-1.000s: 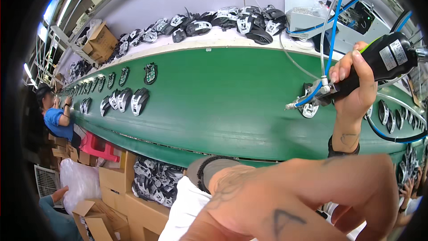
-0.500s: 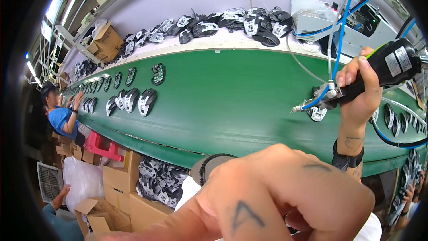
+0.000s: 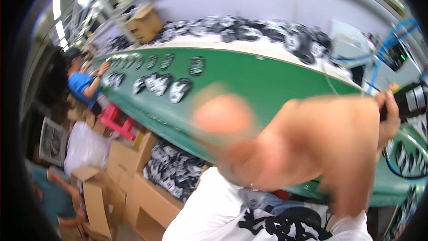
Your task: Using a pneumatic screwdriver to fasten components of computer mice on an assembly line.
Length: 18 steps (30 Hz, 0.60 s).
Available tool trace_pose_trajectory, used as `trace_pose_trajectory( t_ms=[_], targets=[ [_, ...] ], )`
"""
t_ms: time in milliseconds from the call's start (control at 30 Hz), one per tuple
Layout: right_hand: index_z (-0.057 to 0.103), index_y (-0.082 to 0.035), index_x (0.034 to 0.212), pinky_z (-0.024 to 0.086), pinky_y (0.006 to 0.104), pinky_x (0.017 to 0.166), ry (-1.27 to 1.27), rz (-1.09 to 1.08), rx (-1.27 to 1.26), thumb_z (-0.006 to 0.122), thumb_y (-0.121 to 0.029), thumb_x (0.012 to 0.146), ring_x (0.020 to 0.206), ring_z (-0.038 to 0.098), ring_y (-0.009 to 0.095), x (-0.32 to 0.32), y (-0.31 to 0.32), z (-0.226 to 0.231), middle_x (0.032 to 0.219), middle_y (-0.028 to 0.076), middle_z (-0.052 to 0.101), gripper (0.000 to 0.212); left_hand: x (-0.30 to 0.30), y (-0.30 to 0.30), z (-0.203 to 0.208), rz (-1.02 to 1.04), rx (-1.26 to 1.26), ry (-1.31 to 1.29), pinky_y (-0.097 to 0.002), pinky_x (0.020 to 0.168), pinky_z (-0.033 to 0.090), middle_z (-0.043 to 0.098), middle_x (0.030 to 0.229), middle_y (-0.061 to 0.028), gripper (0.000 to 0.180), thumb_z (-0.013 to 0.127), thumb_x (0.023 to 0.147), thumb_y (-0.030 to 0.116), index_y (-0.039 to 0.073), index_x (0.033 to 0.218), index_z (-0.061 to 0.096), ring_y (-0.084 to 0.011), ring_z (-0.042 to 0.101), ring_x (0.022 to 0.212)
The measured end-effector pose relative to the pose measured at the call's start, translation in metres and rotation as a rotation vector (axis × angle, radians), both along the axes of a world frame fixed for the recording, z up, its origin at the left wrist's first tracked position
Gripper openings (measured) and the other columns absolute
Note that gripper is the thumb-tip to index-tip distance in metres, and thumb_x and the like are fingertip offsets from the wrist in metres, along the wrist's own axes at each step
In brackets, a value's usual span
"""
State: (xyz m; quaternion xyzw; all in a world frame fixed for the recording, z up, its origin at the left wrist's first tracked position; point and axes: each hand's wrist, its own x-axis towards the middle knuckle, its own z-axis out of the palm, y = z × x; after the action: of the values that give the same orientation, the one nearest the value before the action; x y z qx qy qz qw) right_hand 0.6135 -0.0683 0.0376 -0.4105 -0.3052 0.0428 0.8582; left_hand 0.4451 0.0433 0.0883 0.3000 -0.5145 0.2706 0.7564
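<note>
My left hand (image 3: 307, 138) is very close to the camera and smeared by motion, hiding the middle of the green conveyor belt (image 3: 254, 73). Its fingers are too blurred to read, and I see nothing clearly held in it. At the right, my right hand (image 3: 390, 115) grips a black power screwdriver (image 3: 412, 100) that has a blue hose; the left hand covers part of it, and the tool's tip is hidden. On the belt's left half lie black-and-silver shells (image 3: 179, 90) that look like computer-mouse parts. Behind them is a row of pieces with green circuit boards (image 3: 196, 65).
More shells are heaped along the white ledge (image 3: 214, 43) behind the belt. A grey machine (image 3: 352, 44) stands at the back right. Cardboard boxes (image 3: 147, 201), one filled with parts, and a pink stool (image 3: 118, 120) sit lower left. One co-worker (image 3: 82, 82) works at the belt; another is below.
The view has swung, so the belt and shells sit farther right and tilted. My left hand has risen across the belt. My right hand still holds the screwdriver, now near the right rim.
</note>
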Motion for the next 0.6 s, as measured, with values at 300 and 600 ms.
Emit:
trace_pose_trajectory(
  t_ms=[300,600],
  targets=[
    [0.047,0.006,0.114,0.039,0.0254,0.059,-0.063,-0.016,0.000,0.050,-0.013,0.092,0.061,0.043,0.012,0.035,-0.016,-0.022,0.069,0.003,0.043,0.029,-0.005,0.156,-0.057,1.776,0.470,0.437,-0.0245,0.060,0.044,0.056,0.079,-0.0021,0.011,0.064,0.082,0.009,0.002,0.088,0.058,-0.0107,0.052,0.066],
    [0.050,0.000,0.100,0.041,0.0257,0.051,-0.062,-0.032,-0.018,0.058,-0.010,0.085,0.052,0.047,0.012,0.006,0.000,0.011,0.060,0.003,0.047,0.020,-0.140,0.333,-0.211,2.015,1.369,1.491,-0.0437,0.096,0.042,0.050,0.124,-0.0234,0.070,0.069,0.071,0.056,0.011,0.123,0.056,-0.0378,0.050,0.115]
  ],
)
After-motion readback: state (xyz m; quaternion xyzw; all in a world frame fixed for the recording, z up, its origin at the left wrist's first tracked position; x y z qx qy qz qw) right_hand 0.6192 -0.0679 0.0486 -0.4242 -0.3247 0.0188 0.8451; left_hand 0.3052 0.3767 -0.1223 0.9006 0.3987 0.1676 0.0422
